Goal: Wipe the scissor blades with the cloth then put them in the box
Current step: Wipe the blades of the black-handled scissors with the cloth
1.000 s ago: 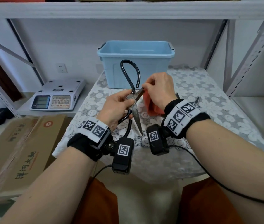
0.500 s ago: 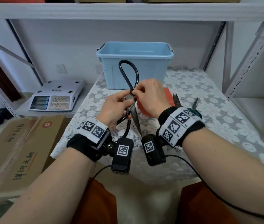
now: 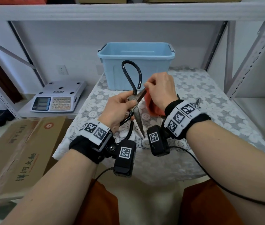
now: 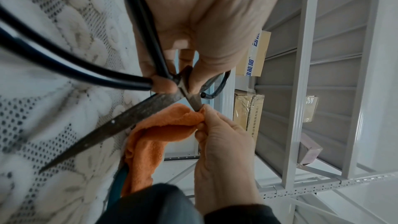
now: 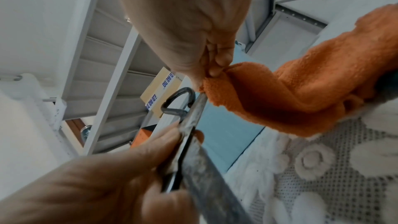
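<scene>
Large scissors [image 3: 138, 118] with black loop handles and dull grey blades are held splayed above the lace-covered table. My left hand [image 3: 131, 101] grips them at the pivot, thumb on top. One blade [image 4: 112, 123] points down toward me. The other slants up to the right into an orange cloth [image 3: 152, 107]. My right hand [image 3: 146, 88] pinches that cloth [image 5: 290, 94] around the blade's outer part; its tip is hidden in the cloth. The light blue box [image 3: 136, 67] stands open just behind the hands.
The white lace tablecloth [image 3: 201, 124] covers the table. More scissors [image 3: 198, 101] lie on it behind my right wrist. A weighing scale [image 3: 58, 98] sits on a low shelf to the left, above cardboard boxes [image 3: 19, 153]. Metal shelf posts [image 3: 250, 59] rise on the right.
My right hand slid the cloth in toward the pivot, then back out along the upper blade. My left hand kept its grip and hardly moved.
</scene>
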